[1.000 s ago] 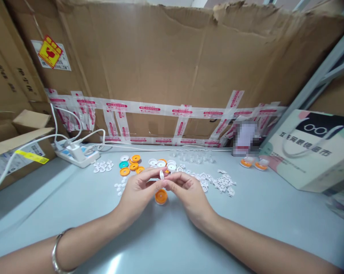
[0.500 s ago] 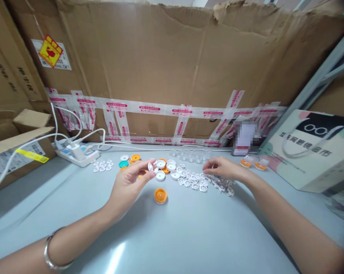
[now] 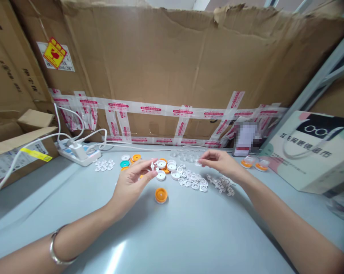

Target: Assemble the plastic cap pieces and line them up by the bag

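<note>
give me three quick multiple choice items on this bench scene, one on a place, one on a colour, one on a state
1. Where does the lone round orange plastic cap lie?
A. on the grey table between the two hands
B. on the white power strip
C. inside the printed paper bag

2. What colour is the single odd cap among the orange caps at the left?
A. black
B. teal
C. red

3. What is the left hand doing?
A. lying flat on the table
B. pinching a small white plastic piece at its fingertips
C. gripping the white cable

Answers: 1 A, it sits alone on bare table; 2 B, plainly blue-green; 3 B, thumb and fingers close on the piece.
</note>
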`<action>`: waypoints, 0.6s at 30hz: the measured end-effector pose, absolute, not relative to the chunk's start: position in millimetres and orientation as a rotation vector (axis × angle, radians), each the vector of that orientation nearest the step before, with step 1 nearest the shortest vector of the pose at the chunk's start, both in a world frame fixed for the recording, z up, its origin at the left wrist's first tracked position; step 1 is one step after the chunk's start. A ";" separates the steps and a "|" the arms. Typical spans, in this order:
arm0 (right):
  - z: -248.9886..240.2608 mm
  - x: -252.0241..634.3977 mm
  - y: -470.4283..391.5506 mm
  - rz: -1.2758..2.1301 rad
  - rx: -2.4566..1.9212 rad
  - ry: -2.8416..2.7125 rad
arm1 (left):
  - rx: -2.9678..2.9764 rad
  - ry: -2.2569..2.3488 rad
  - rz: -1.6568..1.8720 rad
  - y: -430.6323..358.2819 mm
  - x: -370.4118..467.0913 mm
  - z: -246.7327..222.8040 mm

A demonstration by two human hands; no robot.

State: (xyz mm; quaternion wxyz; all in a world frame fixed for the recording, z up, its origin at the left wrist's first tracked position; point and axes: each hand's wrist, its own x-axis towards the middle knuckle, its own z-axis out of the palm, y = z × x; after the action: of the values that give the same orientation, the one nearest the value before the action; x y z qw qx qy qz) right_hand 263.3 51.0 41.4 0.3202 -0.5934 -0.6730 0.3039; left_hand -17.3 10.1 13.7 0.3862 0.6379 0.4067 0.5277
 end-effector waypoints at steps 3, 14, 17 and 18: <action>46.9 234.9 36.8 0.964 -1.348 -1.625 | 1.667 0.993 1.349 6.2 -14.9 15.9; 47.0 167.7 8.4 1.209 -1.052 -1.504 | 2.150 0.929 1.453 -5.2 -12.8 18.4; 44.2 162.8 5.7 1.254 -1.000 -1.514 | 2.276 0.927 1.463 -4.2 -13.2 19.1; 44.2 161.6 4.9 1.283 -0.991 -1.502 | 2.294 0.927 1.450 -4.0 -13.3 19.1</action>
State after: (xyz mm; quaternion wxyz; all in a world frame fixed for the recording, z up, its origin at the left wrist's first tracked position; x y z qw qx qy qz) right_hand 161.6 4.9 44.2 0.4493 -0.4007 -0.6071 0.5186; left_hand -13.3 -4.0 19.1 0.1364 0.7926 0.3201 0.5008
